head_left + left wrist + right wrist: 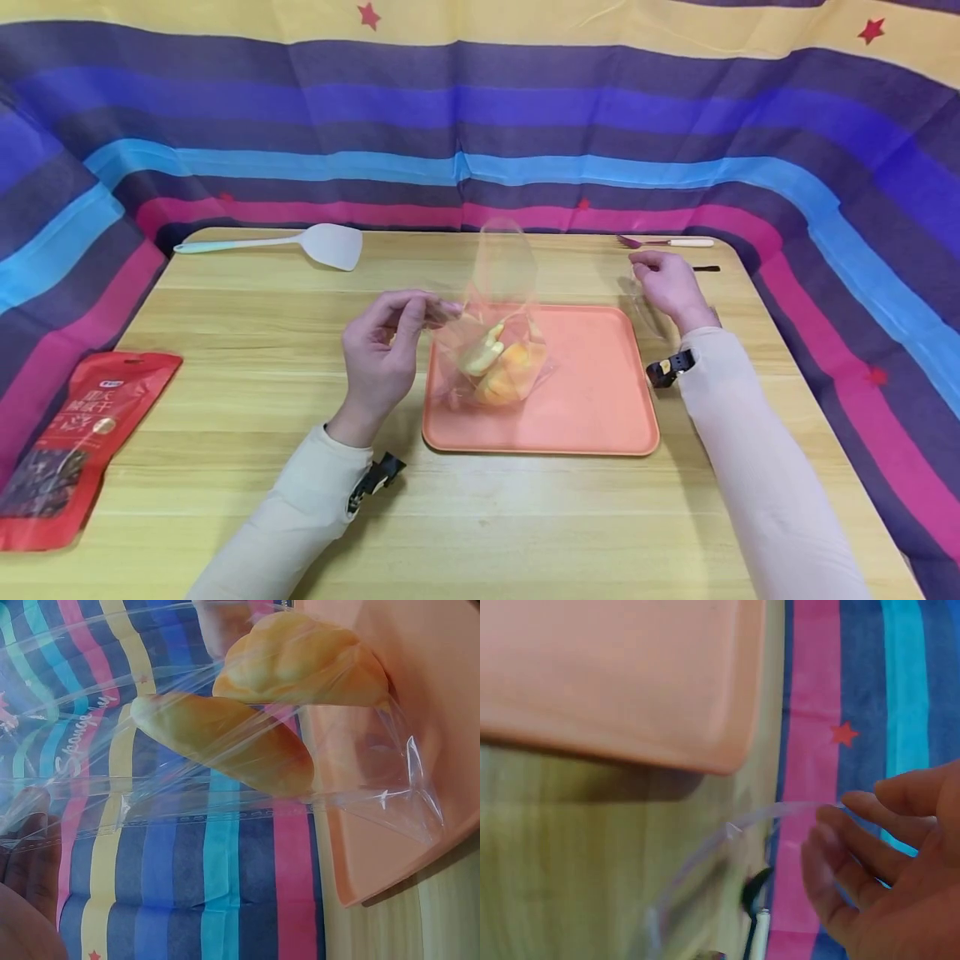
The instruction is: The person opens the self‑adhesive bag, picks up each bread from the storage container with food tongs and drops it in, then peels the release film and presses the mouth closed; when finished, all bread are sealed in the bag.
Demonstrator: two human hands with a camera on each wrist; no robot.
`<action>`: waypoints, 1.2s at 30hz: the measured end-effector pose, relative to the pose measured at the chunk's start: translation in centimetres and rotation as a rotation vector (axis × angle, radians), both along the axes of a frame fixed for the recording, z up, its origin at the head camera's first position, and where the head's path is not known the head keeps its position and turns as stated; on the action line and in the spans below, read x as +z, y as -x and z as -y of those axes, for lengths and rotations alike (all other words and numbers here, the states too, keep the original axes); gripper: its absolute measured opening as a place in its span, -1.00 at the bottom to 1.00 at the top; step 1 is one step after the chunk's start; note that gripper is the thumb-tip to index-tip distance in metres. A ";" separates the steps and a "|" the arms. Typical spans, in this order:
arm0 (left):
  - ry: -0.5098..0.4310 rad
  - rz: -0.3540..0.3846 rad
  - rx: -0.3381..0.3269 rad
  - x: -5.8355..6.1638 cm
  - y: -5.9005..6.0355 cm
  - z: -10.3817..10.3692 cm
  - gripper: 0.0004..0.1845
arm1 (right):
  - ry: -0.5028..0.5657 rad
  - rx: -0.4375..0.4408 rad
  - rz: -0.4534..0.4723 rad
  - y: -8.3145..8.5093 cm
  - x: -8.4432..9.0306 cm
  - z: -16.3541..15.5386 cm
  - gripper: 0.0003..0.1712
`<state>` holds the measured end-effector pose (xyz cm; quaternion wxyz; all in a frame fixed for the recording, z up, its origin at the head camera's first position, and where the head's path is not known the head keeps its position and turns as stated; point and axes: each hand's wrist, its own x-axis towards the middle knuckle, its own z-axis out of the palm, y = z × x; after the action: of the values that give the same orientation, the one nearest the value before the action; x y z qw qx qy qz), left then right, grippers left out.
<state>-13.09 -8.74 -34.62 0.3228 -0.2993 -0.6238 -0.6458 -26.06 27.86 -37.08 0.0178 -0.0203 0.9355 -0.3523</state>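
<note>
My left hand [380, 350] pinches the side of a clear plastic bag [506, 262] near its upper part. Inside the bag are a long bread roll [225, 742] and a rounded, ridged bread piece [304, 664]. The bag's lower end overlaps the orange tray [592, 375] in the head view. Off to the right, past the tray's far corner, my right hand [670, 287] pinches the end of a thin clear plastic strip [697, 855]. That strip hangs in a curve from the thumb and fingertips, with its far part blurred.
A white spatula [330, 246] lies at the back left. At the back right are a fork [678, 242] with a white handle and a black spoon [756, 892]. A red food pouch [82, 442] lies on the left. Striped cloth [525, 108] hangs behind the wooden table [525, 525].
</note>
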 end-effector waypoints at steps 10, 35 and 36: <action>0.002 -0.008 -0.002 0.0 0.0 0.0 -0.77 | 0.023 -0.026 -0.017 -1.3 2.5 0.8 -0.49; 0.036 0.000 -0.008 0.0 -0.1 -0.2 -0.75 | 0.343 0.588 -0.465 -11.7 7.0 11.9 -0.59; 0.039 -0.005 -0.006 0.0 -0.1 -0.1 -0.75 | 0.338 0.573 -0.492 -11.7 6.8 12.2 -0.64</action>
<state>-13.00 -8.61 -34.59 0.3164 -0.3089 -0.6345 -0.6339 -14.31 15.64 -30.28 -0.1124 -0.3663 0.7972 -0.4665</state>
